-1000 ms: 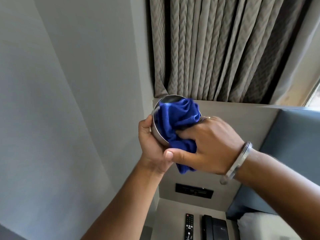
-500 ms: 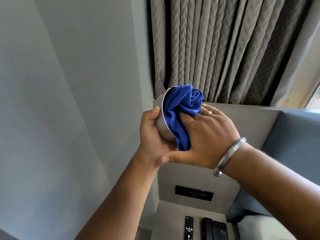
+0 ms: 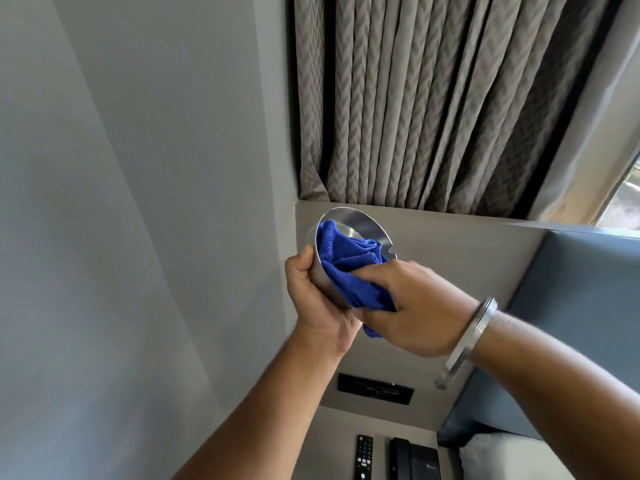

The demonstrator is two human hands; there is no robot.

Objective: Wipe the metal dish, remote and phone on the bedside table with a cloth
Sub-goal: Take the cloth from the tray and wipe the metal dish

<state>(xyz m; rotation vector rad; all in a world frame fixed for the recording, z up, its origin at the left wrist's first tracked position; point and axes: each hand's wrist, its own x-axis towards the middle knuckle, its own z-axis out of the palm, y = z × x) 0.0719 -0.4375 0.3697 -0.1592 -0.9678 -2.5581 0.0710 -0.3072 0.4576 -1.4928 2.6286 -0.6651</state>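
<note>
My left hand (image 3: 317, 299) grips the round metal dish (image 3: 360, 226) from below and behind, held up in the air and tilted so its inside faces me. My right hand (image 3: 415, 306) clutches a bunched blue cloth (image 3: 346, 261) that is pressed into the dish's bowl and hangs over its lower rim. Far below, on the bedside table (image 3: 339, 441), lie a black remote (image 3: 363, 457) and, to its right, a black phone (image 3: 414, 460), both cut off by the frame's bottom edge.
A grey wall fills the left. Patterned curtains (image 3: 433, 98) hang behind a beige panel with a dark socket strip (image 3: 375, 389). A blue padded headboard (image 3: 588, 306) and a white pillow (image 3: 512, 455) are at the right.
The dish has turned so more of its shiny inside shows, and the cloth has slid lower in the bowl. My right hand now bunches the cloth at the lower rim.
</note>
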